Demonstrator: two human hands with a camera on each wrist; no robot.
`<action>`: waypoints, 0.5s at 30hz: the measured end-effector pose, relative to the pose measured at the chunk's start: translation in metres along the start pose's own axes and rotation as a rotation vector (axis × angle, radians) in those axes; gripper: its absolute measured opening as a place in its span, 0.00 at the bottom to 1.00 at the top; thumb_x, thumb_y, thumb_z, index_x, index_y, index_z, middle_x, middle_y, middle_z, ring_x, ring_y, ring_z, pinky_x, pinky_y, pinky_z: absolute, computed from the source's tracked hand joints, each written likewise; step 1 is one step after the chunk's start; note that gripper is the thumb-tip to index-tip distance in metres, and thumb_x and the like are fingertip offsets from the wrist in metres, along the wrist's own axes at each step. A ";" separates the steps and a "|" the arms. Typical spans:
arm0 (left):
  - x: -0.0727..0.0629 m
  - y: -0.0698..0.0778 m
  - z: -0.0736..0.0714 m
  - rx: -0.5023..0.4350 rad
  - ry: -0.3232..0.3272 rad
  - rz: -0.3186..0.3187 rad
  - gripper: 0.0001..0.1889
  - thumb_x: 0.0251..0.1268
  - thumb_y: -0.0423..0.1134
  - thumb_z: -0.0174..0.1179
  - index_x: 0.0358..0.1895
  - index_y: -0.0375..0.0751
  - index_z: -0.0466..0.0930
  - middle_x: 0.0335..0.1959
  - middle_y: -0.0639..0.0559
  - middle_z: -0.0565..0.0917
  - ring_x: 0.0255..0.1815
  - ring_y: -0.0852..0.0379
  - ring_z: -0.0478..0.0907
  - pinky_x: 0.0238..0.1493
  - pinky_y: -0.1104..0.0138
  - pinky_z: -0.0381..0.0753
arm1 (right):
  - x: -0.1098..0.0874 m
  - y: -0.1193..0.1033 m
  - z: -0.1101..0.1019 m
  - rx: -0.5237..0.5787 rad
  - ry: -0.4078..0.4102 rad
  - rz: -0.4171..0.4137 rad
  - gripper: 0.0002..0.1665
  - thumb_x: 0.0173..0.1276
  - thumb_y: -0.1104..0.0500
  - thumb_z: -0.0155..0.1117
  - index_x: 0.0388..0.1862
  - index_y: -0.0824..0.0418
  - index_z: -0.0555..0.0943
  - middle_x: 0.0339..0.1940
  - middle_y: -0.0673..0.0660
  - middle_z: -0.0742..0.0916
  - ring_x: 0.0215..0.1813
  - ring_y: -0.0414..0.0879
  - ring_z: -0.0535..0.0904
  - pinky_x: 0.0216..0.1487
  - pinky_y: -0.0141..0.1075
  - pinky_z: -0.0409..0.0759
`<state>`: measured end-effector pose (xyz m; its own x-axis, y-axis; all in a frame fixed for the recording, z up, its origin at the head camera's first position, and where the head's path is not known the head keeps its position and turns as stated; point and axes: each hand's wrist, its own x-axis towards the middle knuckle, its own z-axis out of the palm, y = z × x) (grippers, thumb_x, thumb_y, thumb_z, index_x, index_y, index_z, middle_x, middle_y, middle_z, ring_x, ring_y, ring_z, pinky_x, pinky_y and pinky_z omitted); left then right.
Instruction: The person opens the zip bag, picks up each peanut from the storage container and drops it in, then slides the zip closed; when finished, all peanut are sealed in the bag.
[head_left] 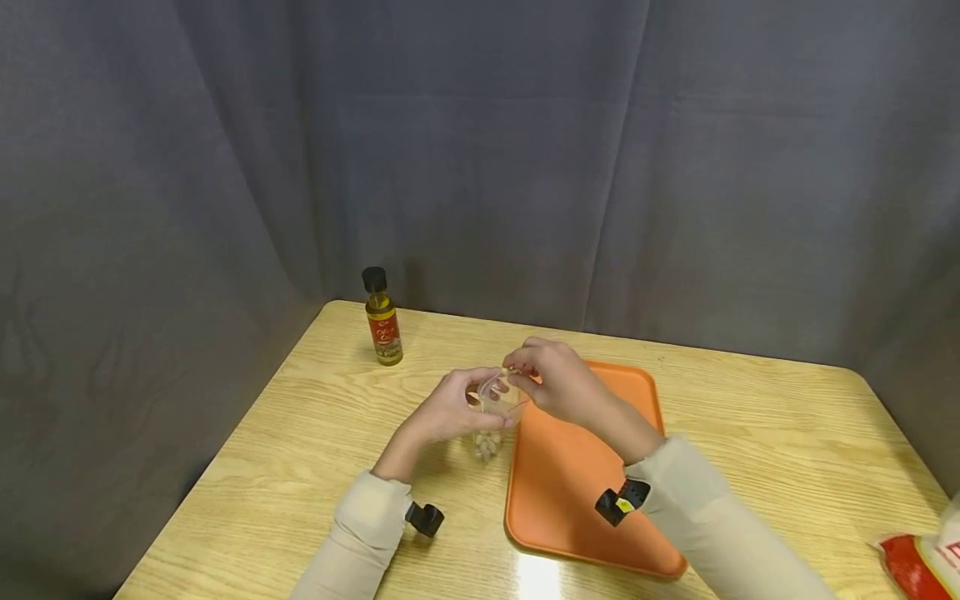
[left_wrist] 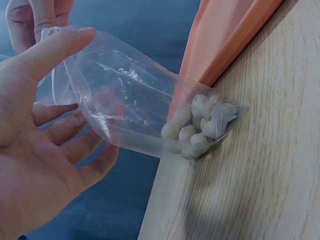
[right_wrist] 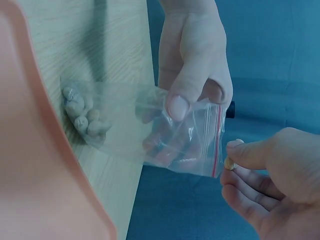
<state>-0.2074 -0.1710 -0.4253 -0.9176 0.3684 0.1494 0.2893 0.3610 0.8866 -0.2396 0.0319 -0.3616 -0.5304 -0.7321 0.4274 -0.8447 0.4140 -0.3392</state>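
Note:
My left hand (head_left: 453, 406) holds a clear zip bag (left_wrist: 135, 90) near its mouth, thumb on one side and fingers on the other. Several pale, round, nut-like pieces (right_wrist: 82, 114) lie gathered in the bag's bottom end, close over the wooden table. At the bag's mouth, which has a red strip (right_wrist: 218, 135), my right hand (right_wrist: 280, 175) pinches a small pale nut-like piece (right_wrist: 230, 163) between thumb and fingers. An orange tray (head_left: 570, 483) lies just right of the bag, partly under my right forearm in the head view.
A small olive oil bottle (head_left: 385, 329) with a black cap stands at the table's back left. At the right edge sits a red and white packet (head_left: 911, 567), partly out of view. Grey curtains (head_left: 480, 167) rise behind and beside the wooden table (head_left: 285, 467).

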 end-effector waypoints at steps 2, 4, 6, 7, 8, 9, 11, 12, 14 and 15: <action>0.000 0.000 0.000 -0.005 0.000 0.008 0.36 0.55 0.40 0.74 0.67 0.35 0.72 0.52 0.43 0.83 0.53 0.49 0.78 0.56 0.51 0.75 | -0.001 -0.001 0.001 0.006 0.004 0.003 0.09 0.60 0.70 0.72 0.41 0.66 0.87 0.32 0.53 0.84 0.33 0.45 0.80 0.34 0.36 0.80; 0.000 -0.001 0.001 -0.012 0.000 0.019 0.35 0.55 0.39 0.73 0.67 0.35 0.73 0.52 0.44 0.83 0.53 0.48 0.78 0.55 0.49 0.75 | -0.002 -0.002 0.002 0.011 0.007 0.006 0.09 0.60 0.70 0.72 0.41 0.65 0.87 0.32 0.53 0.84 0.33 0.45 0.81 0.35 0.37 0.80; 0.000 -0.001 0.001 -0.009 0.000 0.027 0.34 0.56 0.40 0.73 0.67 0.37 0.74 0.53 0.46 0.83 0.52 0.48 0.78 0.53 0.49 0.76 | -0.003 -0.003 0.002 0.016 0.011 0.012 0.10 0.61 0.69 0.73 0.42 0.65 0.87 0.33 0.53 0.85 0.34 0.45 0.81 0.36 0.39 0.81; 0.000 -0.001 0.001 -0.005 0.000 0.030 0.33 0.56 0.40 0.74 0.66 0.38 0.75 0.52 0.47 0.83 0.51 0.48 0.78 0.53 0.50 0.77 | -0.003 -0.004 0.002 0.019 0.013 0.015 0.10 0.61 0.69 0.73 0.42 0.64 0.87 0.33 0.53 0.85 0.35 0.46 0.82 0.36 0.39 0.81; 0.000 0.000 0.000 -0.005 0.001 0.031 0.33 0.55 0.40 0.74 0.66 0.39 0.75 0.52 0.49 0.83 0.51 0.47 0.78 0.52 0.51 0.77 | -0.003 -0.004 0.002 0.021 0.016 0.014 0.10 0.60 0.69 0.73 0.42 0.64 0.87 0.33 0.53 0.85 0.35 0.46 0.82 0.37 0.40 0.81; 0.001 -0.001 0.000 -0.004 0.001 0.032 0.33 0.55 0.40 0.74 0.66 0.40 0.75 0.52 0.50 0.83 0.51 0.46 0.79 0.51 0.52 0.78 | -0.003 -0.004 0.001 0.024 0.019 0.010 0.10 0.60 0.69 0.73 0.42 0.65 0.87 0.34 0.53 0.86 0.35 0.46 0.82 0.37 0.40 0.81; 0.000 0.000 0.000 -0.002 -0.001 0.033 0.32 0.55 0.40 0.74 0.65 0.42 0.76 0.51 0.52 0.83 0.51 0.44 0.79 0.50 0.55 0.78 | -0.003 -0.005 0.001 0.028 0.028 0.002 0.10 0.60 0.69 0.73 0.42 0.65 0.87 0.33 0.53 0.86 0.35 0.46 0.83 0.37 0.39 0.81; 0.001 -0.001 0.000 -0.003 -0.003 0.033 0.31 0.55 0.40 0.74 0.65 0.42 0.77 0.50 0.53 0.83 0.51 0.43 0.79 0.50 0.56 0.78 | -0.004 -0.006 0.001 0.030 0.034 -0.001 0.10 0.60 0.70 0.72 0.41 0.65 0.87 0.33 0.53 0.86 0.34 0.45 0.83 0.36 0.38 0.81; 0.000 -0.001 -0.001 -0.001 -0.005 0.033 0.31 0.55 0.40 0.73 0.64 0.42 0.77 0.49 0.54 0.84 0.51 0.42 0.79 0.50 0.57 0.78 | -0.004 -0.007 0.001 0.043 0.043 -0.004 0.09 0.60 0.70 0.72 0.40 0.65 0.87 0.32 0.52 0.86 0.33 0.43 0.82 0.35 0.37 0.81; 0.000 -0.002 -0.001 0.001 -0.005 0.034 0.31 0.55 0.40 0.73 0.64 0.42 0.77 0.50 0.53 0.84 0.51 0.43 0.79 0.50 0.57 0.78 | -0.005 -0.008 0.001 0.051 0.048 -0.003 0.08 0.60 0.69 0.73 0.39 0.64 0.87 0.31 0.51 0.86 0.32 0.42 0.81 0.34 0.36 0.80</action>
<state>-0.2079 -0.1722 -0.4264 -0.9059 0.3848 0.1767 0.3202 0.3495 0.8805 -0.2300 0.0314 -0.3618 -0.5319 -0.7059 0.4677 -0.8421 0.3828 -0.3799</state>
